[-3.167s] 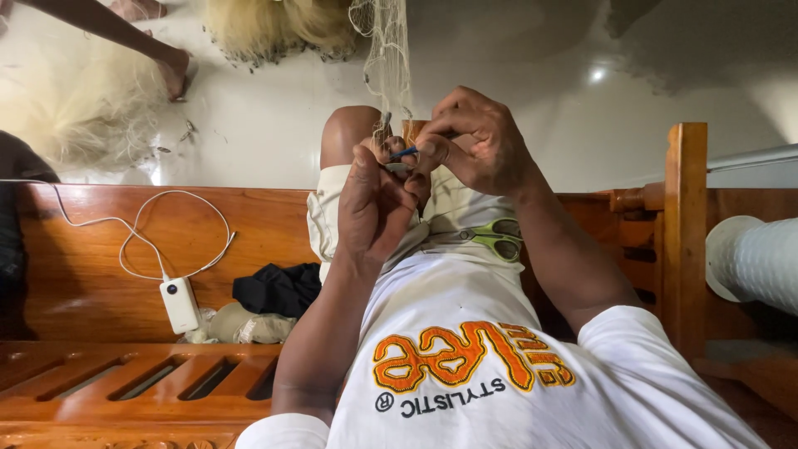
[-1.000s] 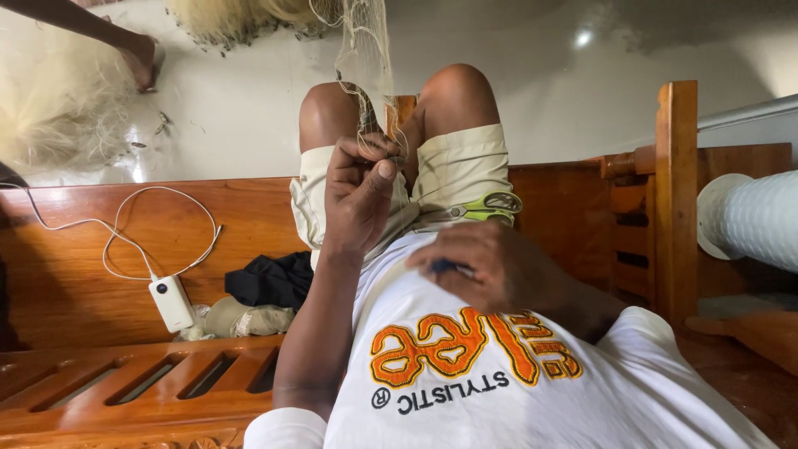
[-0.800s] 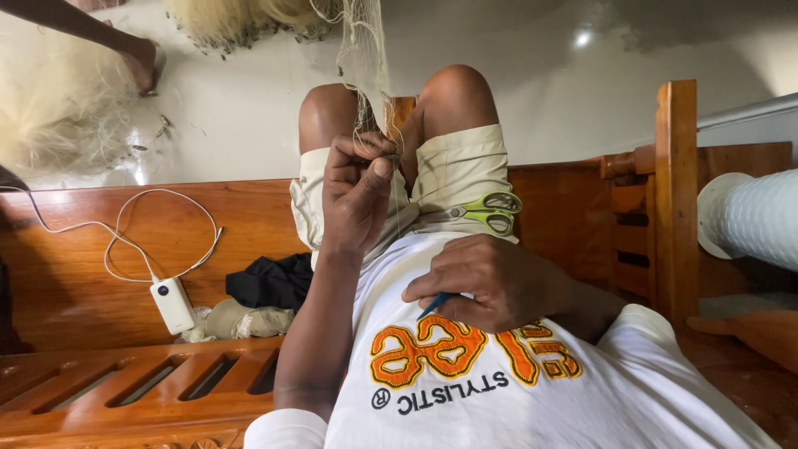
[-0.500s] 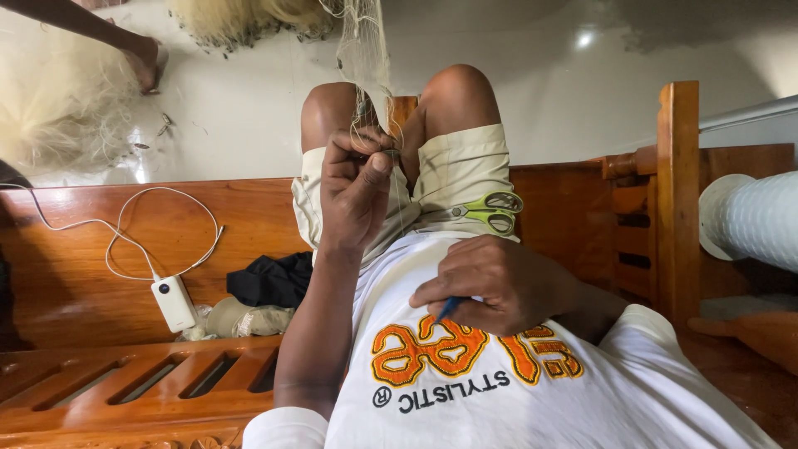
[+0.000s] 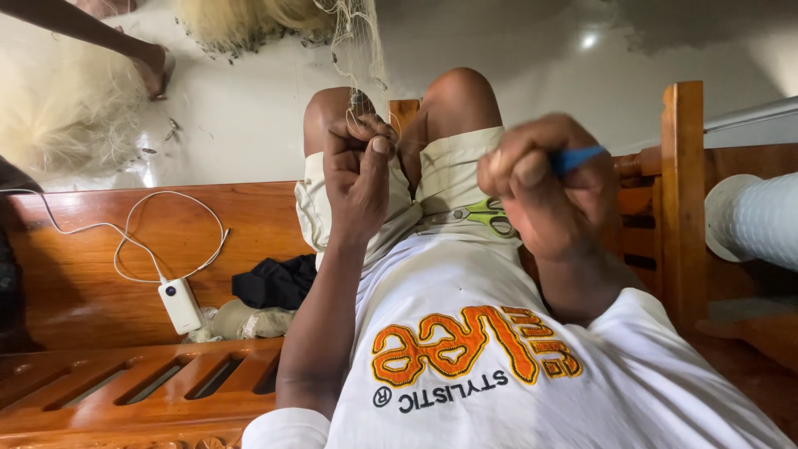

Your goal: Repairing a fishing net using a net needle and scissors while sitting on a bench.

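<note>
The left hand (image 5: 359,179) is raised over the person's knees, its thumb and fingers pinched together on fine pale fishing net (image 5: 359,50) that hangs in a thin bundle from above and gathers at the fingertips. The right hand (image 5: 544,187), blurred, is held apart from the left, nearer the camera, and is clamped on a slim blue plastic tool (image 5: 575,158) whose tip sticks out past the knuckles; what kind of tool it is cannot be told. A pair of scissors with light green handles (image 5: 482,216) lies on the lap, on the beige shorts (image 5: 445,179), between the two hands. The person sits on a brown wooden bench (image 5: 249,224) and wears a white shirt with an orange print (image 5: 465,357). On the bench to the left lie a white power bank with a white cable (image 5: 180,303) and, just beside it, a dark bundle of cloth (image 5: 274,283). Another person's hand (image 5: 151,66) reaches toward a heap of pale net (image 5: 66,116) on the glossy light floor (image 5: 249,125).
</note>
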